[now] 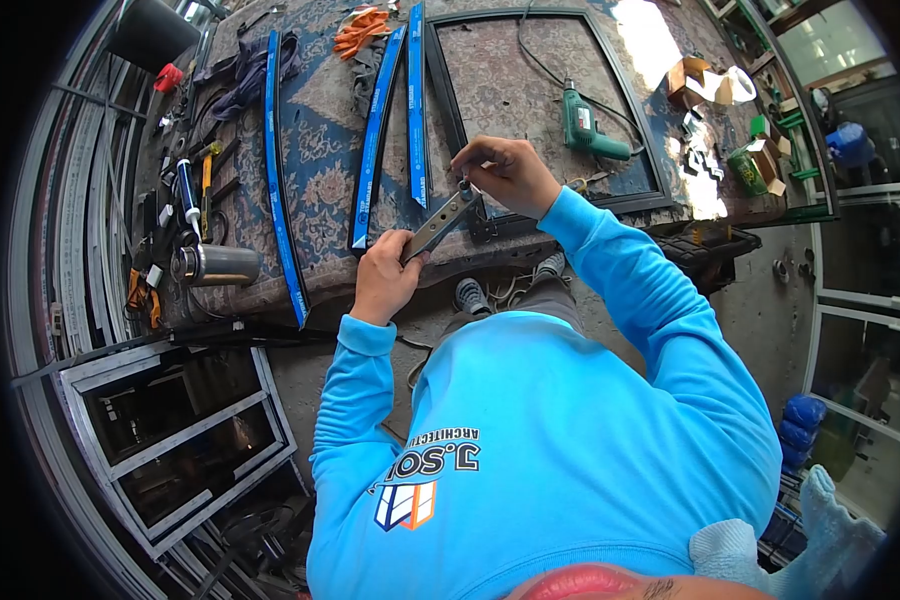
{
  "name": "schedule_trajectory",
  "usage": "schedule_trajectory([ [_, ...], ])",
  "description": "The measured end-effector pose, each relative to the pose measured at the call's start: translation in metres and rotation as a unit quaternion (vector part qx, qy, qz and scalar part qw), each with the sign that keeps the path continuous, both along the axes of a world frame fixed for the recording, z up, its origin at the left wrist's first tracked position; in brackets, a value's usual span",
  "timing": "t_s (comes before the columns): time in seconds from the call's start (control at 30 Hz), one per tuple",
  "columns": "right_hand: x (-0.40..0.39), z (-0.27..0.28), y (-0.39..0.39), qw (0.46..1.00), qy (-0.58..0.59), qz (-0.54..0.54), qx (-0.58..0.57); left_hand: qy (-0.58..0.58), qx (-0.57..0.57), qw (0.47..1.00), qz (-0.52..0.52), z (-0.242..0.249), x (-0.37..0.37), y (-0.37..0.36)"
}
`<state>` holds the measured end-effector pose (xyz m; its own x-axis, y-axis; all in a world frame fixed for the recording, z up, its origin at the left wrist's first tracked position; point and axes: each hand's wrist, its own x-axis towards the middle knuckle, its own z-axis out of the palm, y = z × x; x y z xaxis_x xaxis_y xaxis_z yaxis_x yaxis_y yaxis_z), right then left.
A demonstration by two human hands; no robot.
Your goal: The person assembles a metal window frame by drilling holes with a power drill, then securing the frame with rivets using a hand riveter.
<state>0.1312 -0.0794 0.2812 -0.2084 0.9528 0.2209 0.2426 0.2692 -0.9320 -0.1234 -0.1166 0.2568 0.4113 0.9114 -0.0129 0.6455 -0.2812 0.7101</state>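
Note:
My left hand [385, 278] is closed around the lower end of a flat grey metal bar with holes [438, 228], which looks like a window stay. The bar slants up to the right, over the table's near edge. At its upper end my right hand [510, 175] has thumb and fingers pinched together. A small dark piece shows by those fingertips, too small to name. Beneath and behind the right hand lies a dark rectangular frame [450, 100], with a green power drill [588, 128] inside its outline.
Long strips with blue film [282, 180] lie on the patterned table cover [322, 115]. Orange gloves [361, 32] rest at the back. A caulking gun [187, 190], a hammer [208, 180] and a metal cylinder [220, 265] sit at left. Boxes [686, 82] stand at right.

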Motion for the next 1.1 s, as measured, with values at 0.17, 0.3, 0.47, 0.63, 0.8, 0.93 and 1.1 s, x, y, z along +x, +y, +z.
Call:
schedule_trajectory([
  [0.17,0.006,0.004,-0.008,0.935,-0.270,0.068,0.220,-0.020,-0.011,1.000,-0.006,-0.004,-0.002,0.001],
  [0.3,0.015,-0.023,-0.028,0.997,0.032,-0.058,0.030,-0.102,-0.039,0.994,0.005,-0.001,0.000,0.003],
  [0.47,0.005,-0.075,-0.050,0.923,0.327,0.018,-0.203,-0.279,-0.194,0.940,-0.044,-0.023,0.024,0.012],
  [0.63,0.014,-0.066,-0.068,0.889,0.332,0.076,-0.305,-0.330,-0.251,0.900,-0.136,-0.045,0.041,0.013],
  [0.8,0.057,-0.073,-0.059,0.886,0.057,0.072,-0.455,-0.450,-0.297,0.837,-0.092,-0.092,0.066,0.003],
  [0.93,0.050,-0.069,-0.060,0.905,0.139,0.063,-0.397,-0.476,-0.297,0.825,-0.068,-0.127,0.092,-0.012],
  [1.1,0.036,-0.108,-0.070,0.874,0.279,-0.087,-0.388,-0.459,-0.249,0.852,-0.033,-0.137,0.121,-0.035],
])
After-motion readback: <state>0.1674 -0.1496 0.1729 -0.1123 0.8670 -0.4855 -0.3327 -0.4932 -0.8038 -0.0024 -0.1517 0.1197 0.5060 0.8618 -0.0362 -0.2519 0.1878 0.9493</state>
